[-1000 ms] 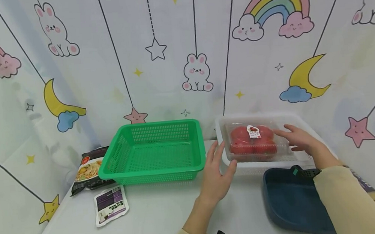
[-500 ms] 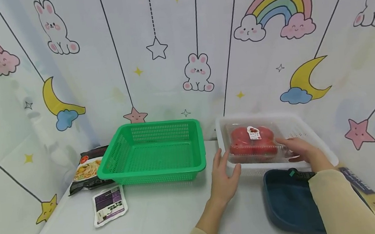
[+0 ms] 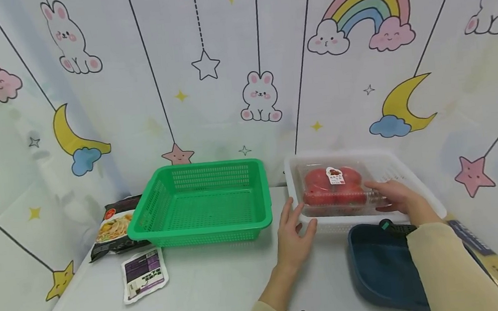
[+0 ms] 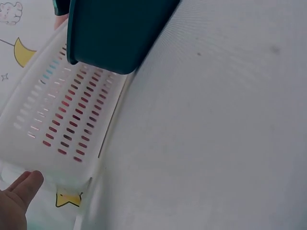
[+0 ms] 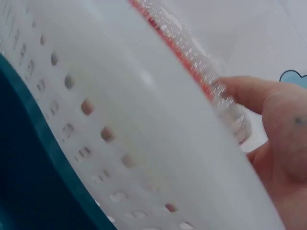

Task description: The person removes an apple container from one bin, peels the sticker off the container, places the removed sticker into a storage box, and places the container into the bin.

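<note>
A clear plastic box of tomatoes (image 3: pixel 335 187) with a white label lies in the white basket (image 3: pixel 414 187), toward its left side. At the box's right end, my right hand (image 3: pixel 399 198) grips it, the thumb (image 5: pixel 242 91) on the clear plastic and the other fingers partly hidden behind the basket rim. My left hand (image 3: pixel 292 241) is at the basket's front left corner, fingers loosely spread and fingertips right at the rim. In the left wrist view its fingers (image 4: pixel 29 187) show beside the basket's end wall, holding nothing.
A green basket (image 3: pixel 220 233) stands left of the white one. Left of it lie a black food packet (image 3: pixel 118 225) and a small white-and-purple pouch (image 3: pixel 145 274). A dark blue bin (image 3: pixel 386 272) stands before the white basket, and a yellow-and-blue package (image 3: pixel 496 267) lies far right.
My right hand has come down into the white basket and closed on the right end of the tomato box. My left hand has shifted slightly right, to the basket's corner.
</note>
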`<state>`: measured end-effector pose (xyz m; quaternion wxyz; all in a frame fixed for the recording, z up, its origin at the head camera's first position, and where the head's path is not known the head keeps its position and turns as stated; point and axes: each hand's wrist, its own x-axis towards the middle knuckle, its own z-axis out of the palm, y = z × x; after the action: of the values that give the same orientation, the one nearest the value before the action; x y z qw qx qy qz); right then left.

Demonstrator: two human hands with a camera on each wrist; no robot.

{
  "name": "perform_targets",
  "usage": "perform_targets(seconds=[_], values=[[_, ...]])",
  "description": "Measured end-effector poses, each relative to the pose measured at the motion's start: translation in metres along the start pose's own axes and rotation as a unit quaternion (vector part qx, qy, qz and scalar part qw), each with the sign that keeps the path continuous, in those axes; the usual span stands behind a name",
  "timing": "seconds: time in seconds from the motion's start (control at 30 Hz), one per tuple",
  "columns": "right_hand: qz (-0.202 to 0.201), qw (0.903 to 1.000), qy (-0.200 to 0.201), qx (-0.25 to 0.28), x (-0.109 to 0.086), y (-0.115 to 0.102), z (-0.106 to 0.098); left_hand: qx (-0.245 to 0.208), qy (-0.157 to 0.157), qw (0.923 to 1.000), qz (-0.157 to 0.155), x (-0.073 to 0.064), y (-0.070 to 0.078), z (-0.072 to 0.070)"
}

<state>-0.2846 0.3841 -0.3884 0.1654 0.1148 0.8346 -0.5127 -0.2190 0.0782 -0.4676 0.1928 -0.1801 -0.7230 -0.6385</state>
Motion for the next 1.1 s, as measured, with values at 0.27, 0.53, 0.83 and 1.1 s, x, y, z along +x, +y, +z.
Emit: perform_targets(seconds=[0.27, 0.53, 0.83, 1.1], values=[[-0.049, 0.9941, -0.019, 0.095, -0.002, -0.006, -0.003, -0.019, -0.002, 0.9996, -0.019, 0.001, -0.001, 0.0], [-0.057, 0.9818, -0.027, 0.179, -0.005, -0.005, -0.003, -0.015, -0.002, 0.9998, -0.012, 0.002, 0.0, 0.0], [-0.081, 0.9823, 0.04, 0.164, -0.014, -0.005, -0.004, -0.032, -0.001, 0.9993, -0.018, 0.001, 0.004, -0.001], [-0.08, 0.9652, 0.066, 0.24, -0.029, -0.008, -0.006, -0.02, -0.017, 0.9991, -0.034, 0.002, 0.007, -0.005]])
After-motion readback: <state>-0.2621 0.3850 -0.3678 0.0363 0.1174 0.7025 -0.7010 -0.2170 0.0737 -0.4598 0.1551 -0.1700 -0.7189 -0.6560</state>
